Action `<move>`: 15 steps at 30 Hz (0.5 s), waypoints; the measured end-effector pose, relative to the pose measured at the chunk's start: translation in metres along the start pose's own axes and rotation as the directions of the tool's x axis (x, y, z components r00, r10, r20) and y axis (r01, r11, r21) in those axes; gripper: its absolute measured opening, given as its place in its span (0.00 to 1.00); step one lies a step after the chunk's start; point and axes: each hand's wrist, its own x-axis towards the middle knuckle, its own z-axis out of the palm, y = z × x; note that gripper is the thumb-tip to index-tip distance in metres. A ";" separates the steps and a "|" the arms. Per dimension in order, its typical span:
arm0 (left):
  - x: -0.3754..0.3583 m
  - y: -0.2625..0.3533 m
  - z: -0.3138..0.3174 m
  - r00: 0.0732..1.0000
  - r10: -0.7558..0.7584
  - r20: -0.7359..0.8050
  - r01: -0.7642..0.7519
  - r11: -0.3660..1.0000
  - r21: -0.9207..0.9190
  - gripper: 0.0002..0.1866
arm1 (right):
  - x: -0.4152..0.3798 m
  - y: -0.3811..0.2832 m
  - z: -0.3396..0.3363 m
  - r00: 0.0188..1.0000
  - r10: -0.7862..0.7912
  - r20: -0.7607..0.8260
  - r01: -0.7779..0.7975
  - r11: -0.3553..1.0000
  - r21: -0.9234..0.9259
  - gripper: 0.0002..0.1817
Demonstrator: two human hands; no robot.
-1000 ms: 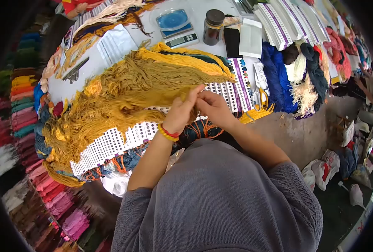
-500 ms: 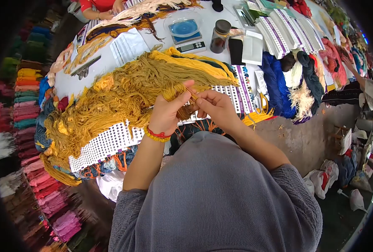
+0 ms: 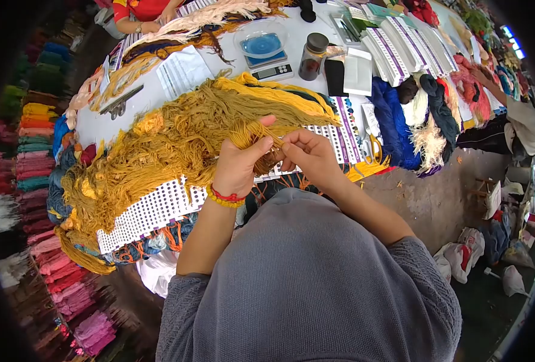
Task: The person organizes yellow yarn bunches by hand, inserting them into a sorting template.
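Note:
My left hand [image 3: 241, 161], with red and yellow bands at the wrist, is closed on a small bundle of golden-yellow thread [image 3: 247, 134]. The strands loop over its fingers. Close beside it, my right hand [image 3: 308, 155] pinches at the thread's end between thumb and fingers; the exact strands there are too small to make out. Beneath and left of both hands spreads a large heap of olive and mustard thread [image 3: 177, 136]. Part of that heap lies over white cards punched with rows of holes [image 3: 141, 211]. Brighter yellow skeins [image 3: 267, 96] lie behind the hands.
A digital scale [image 3: 273, 71] with a clear bowl and a lidded jar [image 3: 313, 57] stand farther back. Yellow-handled scissors [image 3: 374, 149] lie right, beside blue skeins [image 3: 394, 120]. Stacked cards [image 3: 394, 51] sit at back right. A person in red [image 3: 144, 9] works across the table.
My hands stay almost in place, still together at the thread, with slight finger movement. The view has shifted a little. The person at the right has moved slightly.

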 end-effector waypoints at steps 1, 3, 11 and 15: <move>0.000 0.000 0.000 1.000 0.008 -0.001 -0.008 1.000 0.014 0.17 | 0.000 0.001 0.001 1.000 -0.022 -0.010 0.021 1.000 -0.022 0.05; 0.000 0.000 0.000 1.000 0.015 -0.001 -0.015 1.000 0.027 0.17 | 0.000 0.002 0.002 0.999 -0.043 -0.019 0.042 0.998 -0.046 0.05; -0.002 0.002 0.000 1.000 -0.003 -0.007 0.003 1.000 -0.002 0.16 | 0.002 0.006 0.004 0.996 -0.086 -0.022 0.086 0.996 -0.029 0.04; 0.000 -0.001 -0.006 1.000 -0.024 0.003 0.024 1.000 -0.011 0.16 | 0.001 0.002 0.007 0.994 -0.082 -0.071 0.082 0.997 -0.010 0.04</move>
